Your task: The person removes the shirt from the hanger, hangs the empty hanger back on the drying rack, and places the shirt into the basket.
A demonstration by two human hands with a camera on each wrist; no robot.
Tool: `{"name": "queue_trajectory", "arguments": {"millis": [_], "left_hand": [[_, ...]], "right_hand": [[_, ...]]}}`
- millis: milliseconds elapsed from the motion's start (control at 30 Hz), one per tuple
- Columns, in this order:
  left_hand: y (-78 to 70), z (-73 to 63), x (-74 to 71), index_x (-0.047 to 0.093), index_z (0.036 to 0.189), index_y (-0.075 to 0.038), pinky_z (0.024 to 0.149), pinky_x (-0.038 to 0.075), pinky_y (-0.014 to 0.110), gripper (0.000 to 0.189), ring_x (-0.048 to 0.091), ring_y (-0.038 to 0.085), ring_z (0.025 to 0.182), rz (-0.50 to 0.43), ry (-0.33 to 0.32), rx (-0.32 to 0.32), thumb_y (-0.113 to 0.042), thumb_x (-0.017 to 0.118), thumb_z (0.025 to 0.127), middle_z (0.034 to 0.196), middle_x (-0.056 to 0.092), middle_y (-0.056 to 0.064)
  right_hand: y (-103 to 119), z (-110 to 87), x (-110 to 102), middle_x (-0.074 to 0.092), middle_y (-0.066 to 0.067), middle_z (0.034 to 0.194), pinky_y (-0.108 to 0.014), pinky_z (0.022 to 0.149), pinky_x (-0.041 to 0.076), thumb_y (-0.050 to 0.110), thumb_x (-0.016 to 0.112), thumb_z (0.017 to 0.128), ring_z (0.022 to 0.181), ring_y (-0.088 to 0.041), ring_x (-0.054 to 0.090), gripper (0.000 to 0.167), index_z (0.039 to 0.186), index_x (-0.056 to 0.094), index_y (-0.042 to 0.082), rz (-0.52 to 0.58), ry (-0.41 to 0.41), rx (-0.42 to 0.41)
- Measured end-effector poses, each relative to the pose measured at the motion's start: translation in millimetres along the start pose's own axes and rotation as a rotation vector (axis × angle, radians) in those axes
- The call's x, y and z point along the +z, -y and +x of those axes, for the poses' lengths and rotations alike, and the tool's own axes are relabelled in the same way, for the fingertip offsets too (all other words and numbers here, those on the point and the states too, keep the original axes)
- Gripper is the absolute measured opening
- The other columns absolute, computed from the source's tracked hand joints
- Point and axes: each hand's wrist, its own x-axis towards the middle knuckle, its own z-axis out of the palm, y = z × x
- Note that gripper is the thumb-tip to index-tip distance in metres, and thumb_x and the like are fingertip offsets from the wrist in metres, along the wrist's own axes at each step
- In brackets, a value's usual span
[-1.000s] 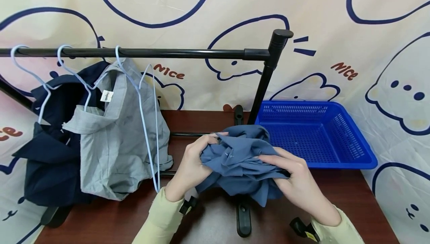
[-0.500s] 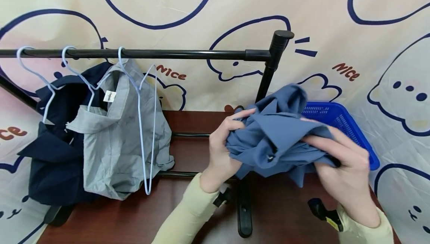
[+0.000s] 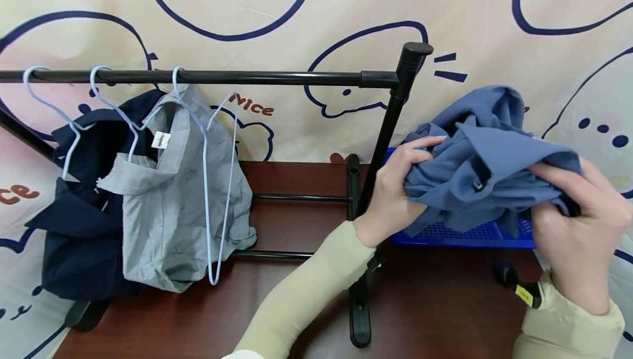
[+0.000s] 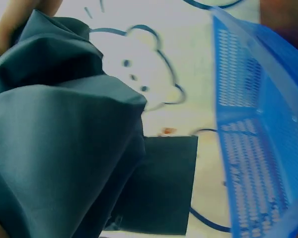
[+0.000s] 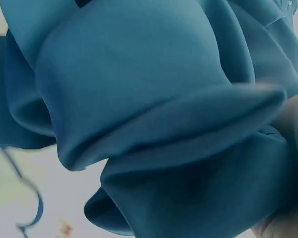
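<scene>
Between both hands hangs a bunched blue garment (image 3: 494, 155), raised in front of the blue basket (image 3: 445, 235). My left hand (image 3: 398, 188) grips its left side, thumb below and fingers on top. At the right side my right hand (image 3: 583, 210) pinches the folds between thumb and fingers. In the left wrist view the garment (image 4: 64, 139) fills the left, with the basket (image 4: 243, 148) to its right. Folds of the garment (image 5: 139, 74) cover most of the right wrist view, and part of the right hand (image 5: 295, 124) shows at the edge.
A black rack rail (image 3: 277, 78) spans the left, joined to an upright post (image 3: 390, 122). From it hang a grey garment (image 3: 168, 210), a navy garment (image 3: 84, 249) and a pale blue hanger (image 3: 206, 194). Below lies a dark red-brown tabletop (image 3: 222, 320).
Both hands have carried the blue garment right and upward, from in front of the rack's post to over the basket area, covering much of the basket. The empty hanger sways slightly.
</scene>
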Motion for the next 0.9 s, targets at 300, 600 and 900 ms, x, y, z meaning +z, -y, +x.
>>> {"name": "queue_trajectory", "arguments": {"millis": [300, 600, 900], "left_hand": [[50.7, -12.0, 26.4, 0.049, 0.129, -0.001, 0.115, 0.027, 0.026, 0.044, 0.042, 0.017, 0.14, 0.107, 0.237, -0.185, -0.005, 0.073, 0.093, 0.145, 0.052, 0.017], [73.0, -29.2, 36.8, 0.051, 0.135, -0.004, 0.115, 0.021, 0.019, 0.049, 0.043, 0.017, 0.139, 0.192, 0.394, -0.363, -0.01, 0.075, 0.093, 0.147, 0.051, 0.01], [82.6, -48.9, 38.3, 0.047, 0.145, -0.01, 0.117, 0.017, 0.023, 0.062, 0.032, 0.021, 0.146, 0.348, 0.589, -0.487, -0.02, 0.078, 0.092, 0.154, 0.043, 0.008]], "right_hand": [[-71, -1.7, 10, 0.072, -0.018, 0.113, -0.011, 0.09, 0.039, -0.009, 0.054, 0.088, 0.104, 0.007, 0.056, 0.036, 0.11, 0.079, 0.004, -0.119, 0.124, 0.019], [-119, -19.7, 30, 0.073, -0.013, 0.112, -0.009, 0.09, 0.037, -0.02, 0.058, 0.079, 0.106, 0.015, 0.052, 0.044, 0.106, 0.081, 0.007, -0.105, 0.188, 0.075], [-148, -44.0, 38, 0.069, -0.022, 0.12, -0.019, 0.076, 0.032, -0.018, 0.055, 0.075, 0.095, -0.036, 0.063, 0.052, 0.115, 0.078, 0.006, -0.187, 0.373, 0.124]]}}
